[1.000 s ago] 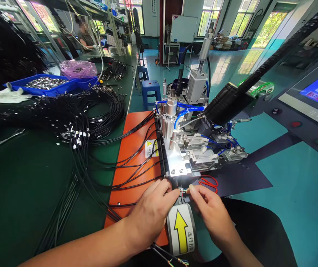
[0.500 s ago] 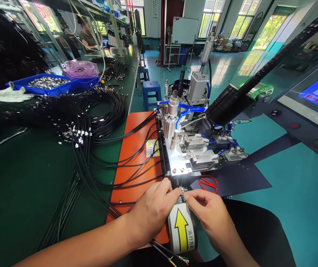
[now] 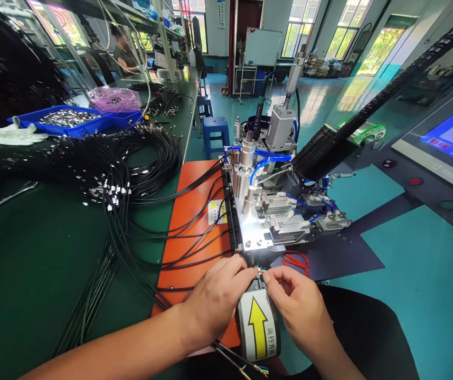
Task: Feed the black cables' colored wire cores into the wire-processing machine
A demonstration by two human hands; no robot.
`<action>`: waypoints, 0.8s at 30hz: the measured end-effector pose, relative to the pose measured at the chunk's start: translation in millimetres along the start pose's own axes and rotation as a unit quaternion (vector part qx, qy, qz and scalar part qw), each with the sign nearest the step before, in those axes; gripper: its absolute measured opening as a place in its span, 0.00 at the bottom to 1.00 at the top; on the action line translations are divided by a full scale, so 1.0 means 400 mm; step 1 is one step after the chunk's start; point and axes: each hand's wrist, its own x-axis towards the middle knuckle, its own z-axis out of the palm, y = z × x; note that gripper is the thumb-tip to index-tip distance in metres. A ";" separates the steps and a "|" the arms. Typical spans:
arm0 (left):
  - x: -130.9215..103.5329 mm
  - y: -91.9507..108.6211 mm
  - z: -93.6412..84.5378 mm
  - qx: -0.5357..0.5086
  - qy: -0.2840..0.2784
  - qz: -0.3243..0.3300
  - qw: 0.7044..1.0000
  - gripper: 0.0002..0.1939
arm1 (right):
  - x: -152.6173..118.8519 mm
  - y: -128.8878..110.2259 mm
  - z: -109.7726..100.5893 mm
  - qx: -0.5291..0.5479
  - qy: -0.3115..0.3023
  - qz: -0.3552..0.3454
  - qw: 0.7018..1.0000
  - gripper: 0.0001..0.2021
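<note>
Beyond both grips stands the pneumatic machine [image 3: 282, 124]; black cables [image 3: 151, 174] lie leftward. Between the left grip [image 3: 218, 295], its closure hidden, and the pinching right grip [image 3: 298, 303], coloured wires [image 3: 261, 271] apparently undergo arranging, calling for delicate, steady alignment.

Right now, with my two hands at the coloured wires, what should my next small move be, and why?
Perhaps straighten the coloured wires gently with the right hand, the left hand resting beside. They show between both hands' fingertips, near the metal plate, but their order is too small to tell.
</note>
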 end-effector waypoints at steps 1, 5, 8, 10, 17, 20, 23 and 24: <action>-0.001 -0.002 0.003 -0.006 0.007 0.001 1.000 0.12 | 0.001 0.001 -0.002 -0.010 0.001 -0.006 1.000 0.12; -0.003 -0.008 0.013 -0.017 0.025 0.007 1.000 0.11 | 0.005 0.007 -0.005 -0.041 0.007 -0.020 0.999 0.12; -0.003 -0.008 0.015 -0.026 0.033 0.009 0.999 0.11 | 0.007 0.008 -0.005 -0.051 0.009 -0.022 0.998 0.12; -0.003 -0.008 0.015 -0.028 0.034 0.010 0.999 0.11 | 0.008 0.007 -0.006 -0.055 0.009 -0.022 0.998 0.12; -0.002 -0.004 0.008 -0.007 0.019 0.015 1.000 0.12 | 0.018 0.011 -0.003 -0.068 0.015 -0.033 0.997 0.11; 0.001 -0.004 0.006 0.001 0.016 0.014 1.000 0.13 | 0.020 0.019 0.000 -0.070 0.016 -0.040 0.997 0.11; 0.004 -0.003 0.004 0.003 0.018 0.017 1.000 0.13 | 0.019 0.026 -0.005 -0.069 0.009 -0.044 0.997 0.12; 0.005 -0.003 0.003 0.003 0.017 0.019 1.000 0.13 | 0.020 0.026 -0.009 -0.070 0.010 -0.054 0.996 0.12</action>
